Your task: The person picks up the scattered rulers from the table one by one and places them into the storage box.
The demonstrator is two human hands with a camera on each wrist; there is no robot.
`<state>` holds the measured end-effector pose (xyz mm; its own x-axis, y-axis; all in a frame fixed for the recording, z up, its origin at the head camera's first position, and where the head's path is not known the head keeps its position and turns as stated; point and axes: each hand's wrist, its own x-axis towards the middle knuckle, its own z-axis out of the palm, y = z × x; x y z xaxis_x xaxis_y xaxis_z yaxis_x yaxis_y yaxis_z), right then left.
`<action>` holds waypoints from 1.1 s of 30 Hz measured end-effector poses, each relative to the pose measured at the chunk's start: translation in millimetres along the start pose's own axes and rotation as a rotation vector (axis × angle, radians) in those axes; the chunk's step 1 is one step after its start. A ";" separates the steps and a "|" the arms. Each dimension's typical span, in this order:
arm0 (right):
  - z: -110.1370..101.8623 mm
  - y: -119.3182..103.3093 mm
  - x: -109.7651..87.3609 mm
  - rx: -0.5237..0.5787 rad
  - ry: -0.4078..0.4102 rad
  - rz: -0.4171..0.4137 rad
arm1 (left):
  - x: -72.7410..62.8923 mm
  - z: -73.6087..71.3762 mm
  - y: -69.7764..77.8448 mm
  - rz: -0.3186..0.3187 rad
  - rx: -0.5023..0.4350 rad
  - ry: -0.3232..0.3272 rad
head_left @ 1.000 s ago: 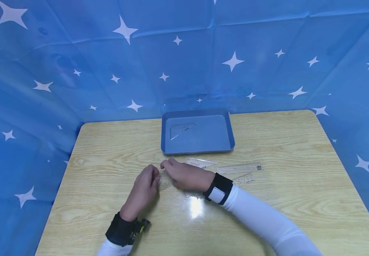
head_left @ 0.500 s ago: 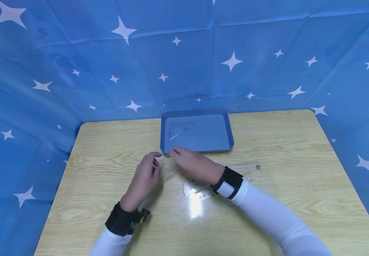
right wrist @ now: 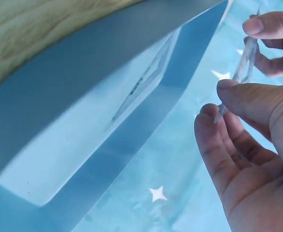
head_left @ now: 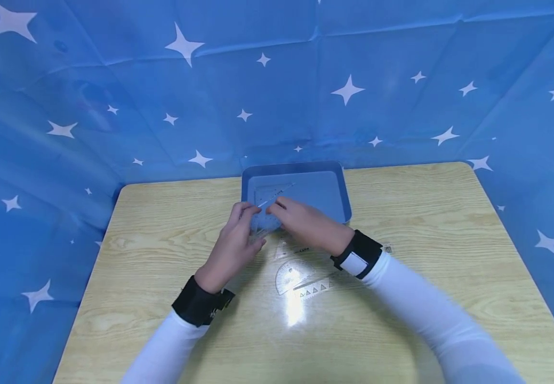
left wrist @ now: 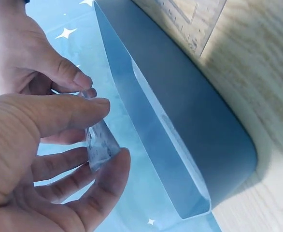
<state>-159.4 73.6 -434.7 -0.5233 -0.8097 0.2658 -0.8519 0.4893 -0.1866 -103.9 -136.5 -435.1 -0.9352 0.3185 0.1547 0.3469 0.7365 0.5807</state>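
Note:
Both hands pinch a clear plastic set square (left wrist: pixel 103 142) between thumb and fingertips, one at each end. In the head view it hangs over the near left edge of the blue tray (head_left: pixel 345 197). My left hand (head_left: pixel 235 238) is on its left side, with the fingers spread around it. My right hand (head_left: pixel 311 225) grips the other end; in the right wrist view its thumb (right wrist: pixel 247 99) presses the piece against the fingers. Another clear set square (right wrist: pixel 146 79) lies inside the tray. The held piece is partly covered by fingers.
On the wooden table (head_left: pixel 161 229), nearer than the tray, lie a clear protractor (head_left: pixel 292 274), a ruler with triangular cut-outs (head_left: pixel 312 289) and another set square (head_left: pixel 286 248). A longer ruler's end (head_left: pixel 388 248) shows past the right wrist. A blue starry cloth (head_left: pixel 296 80) hangs behind.
Both hands have moved forward and slightly right, carrying the set square from the table to above the tray's near edge. The protractor and cut-out ruler are now uncovered.

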 end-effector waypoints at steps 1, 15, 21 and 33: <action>-0.6 2.6 -0.1 -0.008 -0.003 0.003 | 3.0 0.9 0.1 0.021 0.021 0.004; -8.5 35.2 4.3 -0.073 -0.064 0.080 | 50.7 6.7 2.5 0.115 0.202 -0.071; -9.7 48.6 15.1 -0.088 -0.119 0.109 | 72.6 8.5 -0.2 0.069 0.231 -0.136; -5.3 73.7 23.6 0.026 -0.222 0.279 | 110.6 15.7 -12.4 -0.030 0.267 -0.224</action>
<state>-234.6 92.4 -437.1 -0.7157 -0.6983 -0.0100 -0.6748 0.6952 -0.2478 -210.5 -101.0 -437.8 -0.9169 0.3952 -0.0554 0.3533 0.8684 0.3478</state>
